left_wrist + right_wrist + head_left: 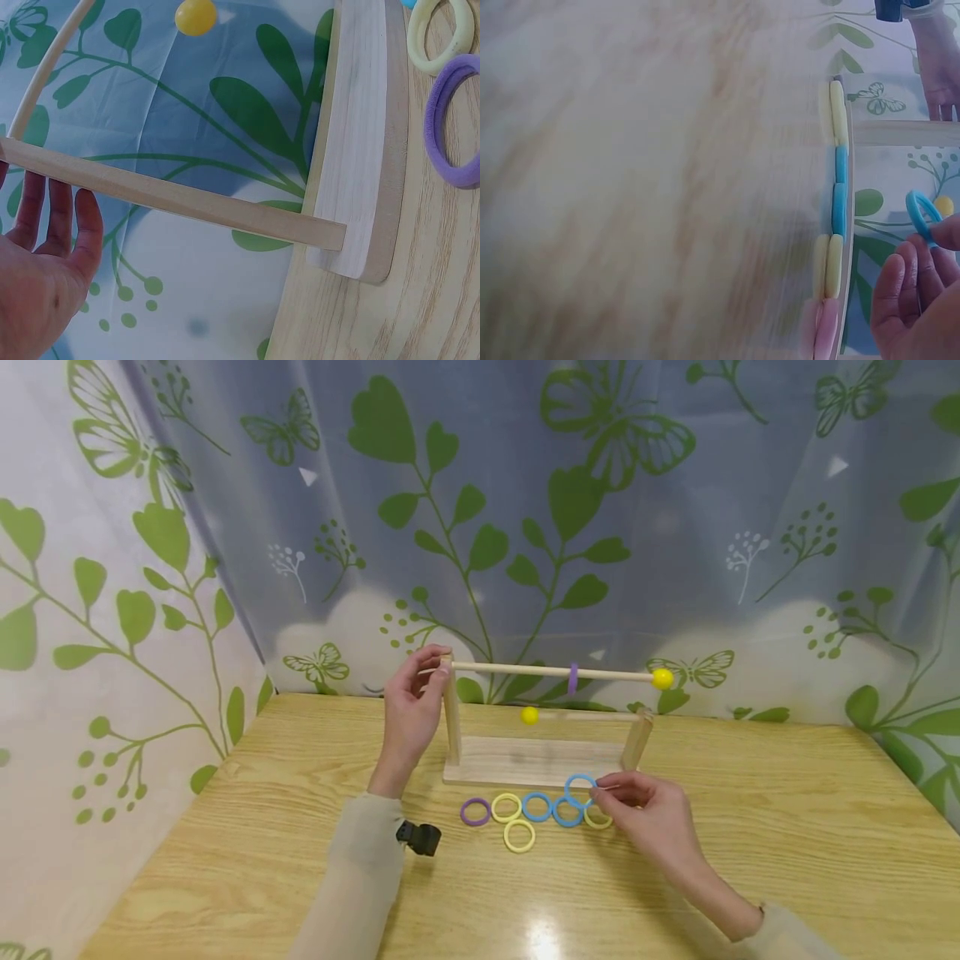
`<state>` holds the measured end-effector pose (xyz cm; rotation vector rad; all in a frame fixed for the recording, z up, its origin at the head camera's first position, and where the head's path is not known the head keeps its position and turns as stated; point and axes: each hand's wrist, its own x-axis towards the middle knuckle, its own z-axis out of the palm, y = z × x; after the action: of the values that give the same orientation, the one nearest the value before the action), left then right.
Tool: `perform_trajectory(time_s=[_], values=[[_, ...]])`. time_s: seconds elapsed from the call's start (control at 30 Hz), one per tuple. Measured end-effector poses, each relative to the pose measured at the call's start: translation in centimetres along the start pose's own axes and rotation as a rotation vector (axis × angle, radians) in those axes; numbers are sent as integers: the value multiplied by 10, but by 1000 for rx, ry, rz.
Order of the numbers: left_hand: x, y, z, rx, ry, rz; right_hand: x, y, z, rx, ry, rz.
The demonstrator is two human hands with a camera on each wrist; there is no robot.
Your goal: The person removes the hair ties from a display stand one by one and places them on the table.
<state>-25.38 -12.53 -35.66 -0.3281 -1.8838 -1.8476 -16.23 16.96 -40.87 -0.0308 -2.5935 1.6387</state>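
A wooden rack [540,752] stands on the table with two posts, each bearing a horizontal rod tipped by a yellow ball. My left hand [412,710] grips the top of the left post, thumb in front and fingers behind it. A purple ring [573,680] hangs on the upper rod [517,669], right of its middle. Between thumb and fingertips, my right hand [652,818] pinches a blue ring [910,206], raised above the tabletop rings in front of the rack base. The lower rod's yellow ball [530,716] points left.
Along the rack's front edge lie a purple ring [462,812], yellow rings [520,851] and two blue rings [537,793]. The right wrist view also has a pink ring [826,330]. A leaf-patterned curtain [465,593] hangs behind the wooden table [285,793].
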Motion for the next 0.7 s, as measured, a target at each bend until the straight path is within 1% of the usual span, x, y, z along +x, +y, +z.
perform_trajectory(time_s=[0.43, 0.7], values=[[0, -3, -1, -4, 0, 8, -1, 0, 7, 41, -74, 74], [0, -2, 0, -5, -5, 9, -3, 1, 16, 77, -87, 92]])
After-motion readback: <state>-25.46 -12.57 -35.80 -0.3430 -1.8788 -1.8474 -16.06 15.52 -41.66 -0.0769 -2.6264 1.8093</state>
